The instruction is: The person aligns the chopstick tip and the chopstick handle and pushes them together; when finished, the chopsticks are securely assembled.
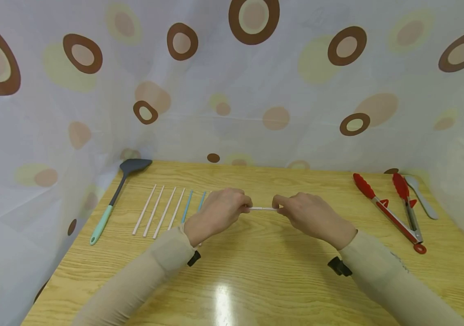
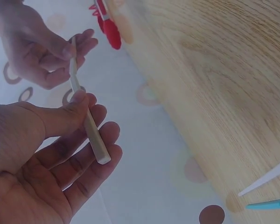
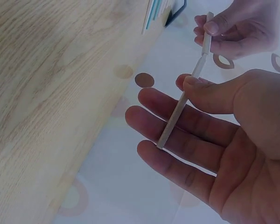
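Observation:
In the head view my left hand (image 1: 221, 210) and right hand (image 1: 307, 213) face each other above the table, with a pale chopstick (image 1: 262, 208) running between them. The left hand pinches its thicker, square-ended part (image 2: 97, 144) between thumb and fingers. Thumb and index finger of my right hand (image 3: 191, 126) pinch the thinner part (image 3: 172, 121), which lies across the other, spread fingers. Between the hands the chopstick shows a seam with a slight kink. Several white chopsticks (image 1: 164, 212) and blue chopsticks (image 1: 187, 206) lie side by side near the left hand, which partly covers them.
A spatula (image 1: 118, 190) with a mint handle lies at the left of the wooden table (image 1: 256, 271). Red-tipped tongs (image 1: 397, 217) lie spread at the right, beside a grey utensil (image 1: 421, 197). A patterned curtain (image 1: 252, 90) hangs behind and at both sides.

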Motion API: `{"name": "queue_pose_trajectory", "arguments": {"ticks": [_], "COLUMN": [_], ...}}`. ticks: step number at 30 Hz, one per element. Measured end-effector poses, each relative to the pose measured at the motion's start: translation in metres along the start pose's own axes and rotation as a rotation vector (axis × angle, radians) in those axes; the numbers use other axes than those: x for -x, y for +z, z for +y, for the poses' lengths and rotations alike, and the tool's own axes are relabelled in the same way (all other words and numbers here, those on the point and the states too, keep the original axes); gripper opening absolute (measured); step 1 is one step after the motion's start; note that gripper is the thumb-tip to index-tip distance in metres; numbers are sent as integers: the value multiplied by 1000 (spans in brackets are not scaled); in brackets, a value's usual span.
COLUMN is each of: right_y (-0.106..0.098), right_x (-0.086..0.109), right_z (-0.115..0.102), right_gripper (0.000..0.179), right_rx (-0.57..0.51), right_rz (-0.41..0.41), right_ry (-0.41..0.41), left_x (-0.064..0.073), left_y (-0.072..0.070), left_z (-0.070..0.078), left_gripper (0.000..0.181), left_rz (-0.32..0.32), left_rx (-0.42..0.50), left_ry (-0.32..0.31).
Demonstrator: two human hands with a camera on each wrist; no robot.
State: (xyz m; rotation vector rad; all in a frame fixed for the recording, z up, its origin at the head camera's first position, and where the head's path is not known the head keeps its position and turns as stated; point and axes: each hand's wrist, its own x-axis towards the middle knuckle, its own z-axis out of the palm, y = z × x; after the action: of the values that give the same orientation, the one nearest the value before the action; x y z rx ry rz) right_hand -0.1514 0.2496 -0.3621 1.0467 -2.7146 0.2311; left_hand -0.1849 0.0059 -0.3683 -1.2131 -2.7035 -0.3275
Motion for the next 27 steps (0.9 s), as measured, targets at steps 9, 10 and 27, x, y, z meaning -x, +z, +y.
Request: {"name": "queue_pose_trajectory", "arguments": {"ticks": [9, 10, 27], "right_y": [5, 6, 6], "right_x": [-3, -4, -11], "right_z": [-2, -2, -4], "right_gripper": [14, 14, 15], "right_rx": [47, 51, -13], "right_rz": [10, 19, 118], "right_ry": [24, 25, -47], "left_x": [0, -1, -1], "left_y": [2, 2, -3], "left_z": [0, 0, 1], "left_gripper": [12, 12, 15], "left_rz": [6, 2, 3], "left_rx": [28, 30, -58], "left_ry": [18, 16, 22]}}
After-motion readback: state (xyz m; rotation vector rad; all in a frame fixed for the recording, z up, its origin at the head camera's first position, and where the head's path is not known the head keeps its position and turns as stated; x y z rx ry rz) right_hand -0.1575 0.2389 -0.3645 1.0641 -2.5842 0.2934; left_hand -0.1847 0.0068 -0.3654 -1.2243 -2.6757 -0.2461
